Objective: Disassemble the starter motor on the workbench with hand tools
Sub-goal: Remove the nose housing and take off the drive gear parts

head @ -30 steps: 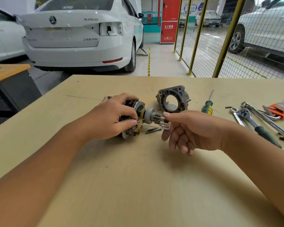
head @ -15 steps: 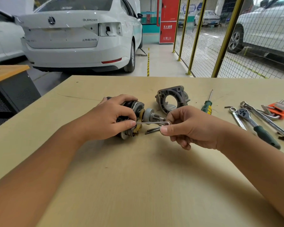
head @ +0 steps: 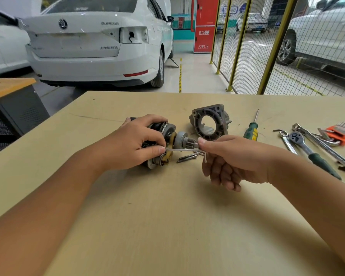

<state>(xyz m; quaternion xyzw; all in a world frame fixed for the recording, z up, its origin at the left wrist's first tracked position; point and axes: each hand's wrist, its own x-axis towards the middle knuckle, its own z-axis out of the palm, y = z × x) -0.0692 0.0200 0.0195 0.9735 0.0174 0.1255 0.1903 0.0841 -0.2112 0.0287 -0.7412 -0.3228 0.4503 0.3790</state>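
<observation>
The starter motor (head: 168,134) lies on its side in the middle of the workbench (head: 167,226), its pinion gear (head: 184,140) pointing right. My left hand (head: 131,144) grips the motor body from above. A thin L-shaped hex key (head: 184,150) runs level from the motor's front face to my right hand (head: 233,158), which pinches its bent end between thumb and forefinger while the other fingers hang down. The removed grey nose housing (head: 209,121) stands just behind. Two long bolts (head: 187,157) lie under the key.
A green-handled screwdriver (head: 251,130), a ratchet wrench (head: 307,150), spanners (head: 325,144) and an orange hex key holder (head: 339,131) lie at the right of the bench. A white car (head: 96,42) and a yellow mesh fence (head: 267,46) stand beyond the far edge.
My right hand has turned the hex key: its short leg now points down and my lower fingers have uncurled again. The left hand has stayed on the motor.
</observation>
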